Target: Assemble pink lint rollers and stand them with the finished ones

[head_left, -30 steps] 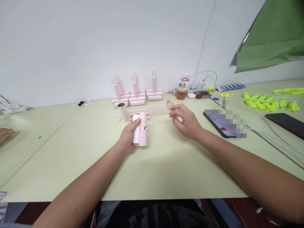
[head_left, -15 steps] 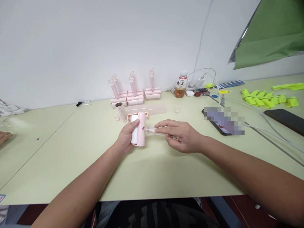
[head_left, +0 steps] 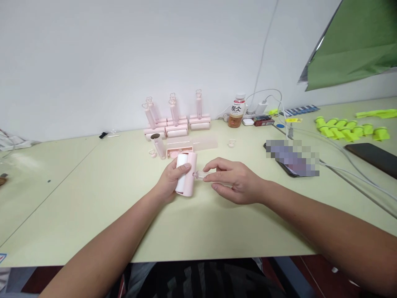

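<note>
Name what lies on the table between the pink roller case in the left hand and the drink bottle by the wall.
In the head view, between the pink roller case and the drink bottle lie a long translucent pink cover and a small pink cap.

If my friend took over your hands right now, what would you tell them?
Left hand grips the pink roller head, white roll inside, just above the table.
Right hand pinches the clear handle, its tip at the head's side.
Done: finished rollers stand by the wall.
Left: the handle does not look fully seated; a loose handle and pink tray lie behind.
</note>
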`<state>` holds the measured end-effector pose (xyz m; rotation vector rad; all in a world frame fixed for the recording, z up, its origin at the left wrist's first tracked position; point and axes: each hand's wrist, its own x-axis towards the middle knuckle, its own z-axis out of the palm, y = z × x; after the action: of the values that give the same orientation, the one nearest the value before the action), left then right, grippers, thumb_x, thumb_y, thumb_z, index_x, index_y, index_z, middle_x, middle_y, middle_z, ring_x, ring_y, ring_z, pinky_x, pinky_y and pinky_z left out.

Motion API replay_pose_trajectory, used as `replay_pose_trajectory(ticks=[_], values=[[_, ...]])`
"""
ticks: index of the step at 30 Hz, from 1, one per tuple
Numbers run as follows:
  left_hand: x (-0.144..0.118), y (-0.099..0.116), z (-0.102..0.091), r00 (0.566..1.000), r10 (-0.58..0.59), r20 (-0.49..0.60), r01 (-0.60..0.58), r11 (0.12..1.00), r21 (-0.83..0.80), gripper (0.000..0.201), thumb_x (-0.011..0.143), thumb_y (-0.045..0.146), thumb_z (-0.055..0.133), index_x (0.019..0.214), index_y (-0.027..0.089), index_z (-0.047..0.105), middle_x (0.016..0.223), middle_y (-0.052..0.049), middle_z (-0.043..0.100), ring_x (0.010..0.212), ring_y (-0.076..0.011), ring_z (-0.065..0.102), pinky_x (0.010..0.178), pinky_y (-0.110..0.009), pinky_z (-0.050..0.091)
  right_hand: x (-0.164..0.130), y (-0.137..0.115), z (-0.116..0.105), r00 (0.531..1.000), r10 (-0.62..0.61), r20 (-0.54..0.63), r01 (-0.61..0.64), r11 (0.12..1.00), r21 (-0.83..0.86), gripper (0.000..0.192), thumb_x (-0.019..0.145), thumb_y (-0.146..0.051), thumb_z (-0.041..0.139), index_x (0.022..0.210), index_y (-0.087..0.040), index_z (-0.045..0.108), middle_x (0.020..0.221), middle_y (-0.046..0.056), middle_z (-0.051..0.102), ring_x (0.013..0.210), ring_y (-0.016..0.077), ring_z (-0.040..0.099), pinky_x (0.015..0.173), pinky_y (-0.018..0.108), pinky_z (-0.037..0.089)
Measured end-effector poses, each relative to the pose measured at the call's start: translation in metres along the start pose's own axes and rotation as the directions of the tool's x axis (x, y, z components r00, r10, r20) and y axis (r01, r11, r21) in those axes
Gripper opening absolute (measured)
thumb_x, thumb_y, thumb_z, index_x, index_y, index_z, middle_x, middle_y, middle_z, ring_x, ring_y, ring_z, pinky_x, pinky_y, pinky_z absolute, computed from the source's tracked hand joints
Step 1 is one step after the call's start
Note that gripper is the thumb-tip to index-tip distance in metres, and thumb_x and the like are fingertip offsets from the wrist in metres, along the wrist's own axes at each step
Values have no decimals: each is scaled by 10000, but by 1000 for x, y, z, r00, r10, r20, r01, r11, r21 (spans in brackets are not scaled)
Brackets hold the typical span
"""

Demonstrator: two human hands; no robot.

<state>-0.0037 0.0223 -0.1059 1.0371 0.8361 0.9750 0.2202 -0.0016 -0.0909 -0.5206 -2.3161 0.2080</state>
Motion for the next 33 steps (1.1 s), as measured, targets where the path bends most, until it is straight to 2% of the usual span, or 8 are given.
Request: replay_pose_trajectory(ticks=[14,17,19,21,23,26,29,33], values=[[-9,-3,11,994,77,-76,-64,983,171,485,702,461,781,1021,194,533,815,1,603,681,-142,537,621,-256,410,2,4,13,997,-7,-78,15,994,109,143,908,-192,575,995,-188,688,1039,110,657,879,166,650,765,280,549],[-6,-1,9,990,92,-104,-70,979,192,499,674,451,798,1009,186,541,818,-2,607,699,-147,543,632,-257,411,4,11,13,999,16,-36,-8,975,220,392,906,-477,615,1154,-176,652,1074,127,662,934,207,643,772,314,545],[-3,0,8,984,102,-146,-72,978,197,491,662,453,800,985,183,548,789,3,607,671,-140,532,613,-251,400,4,24,8,993,98,-67,-77,962,262,547,919,-626,495,1199,-178,633,1072,127,665,894,217,643,750,337,541],[-1,0,8,978,85,-192,-50,983,178,491,650,455,804,976,183,556,764,5,610,643,-136,525,592,-248,391,1,44,1,948,253,-194,-217,957,192,516,986,-572,359,1142,-182,658,1064,127,671,896,228,641,785,367,528],[0,1,7,972,52,-229,-20,990,142,503,630,456,814,973,184,566,746,5,616,626,-139,530,580,-249,389,-4,68,-6,852,429,-299,-454,891,-14,382,971,-457,448,1115,-180,668,1134,142,663,1048,276,613,892,408,494],[1,3,5,966,24,-259,1,995,96,519,601,448,831,972,184,581,734,4,628,614,-142,541,578,-252,395,-14,102,-13,729,642,-236,-684,674,-278,438,930,-290,467,1326,-123,557,1436,186,504,1339,339,420,1103,485,325],[2,6,3,962,27,-272,-6,997,76,518,595,433,836,980,188,591,738,7,633,607,-137,541,574,-248,398,-22,119,-13,632,765,-124,-747,558,-362,543,913,-266,484,1425,-90,449,1487,212,447,1367,368,387,1105,505,306],[2,8,5,955,26,-294,-5,998,70,513,591,434,837,972,187,599,737,5,635,601,-138,541,569,-250,400,-24,120,-13,587,803,-104,-776,521,-354,419,876,-221,535,1272,-88,571,1238,234,632,1155,368,567,984,488,410]])
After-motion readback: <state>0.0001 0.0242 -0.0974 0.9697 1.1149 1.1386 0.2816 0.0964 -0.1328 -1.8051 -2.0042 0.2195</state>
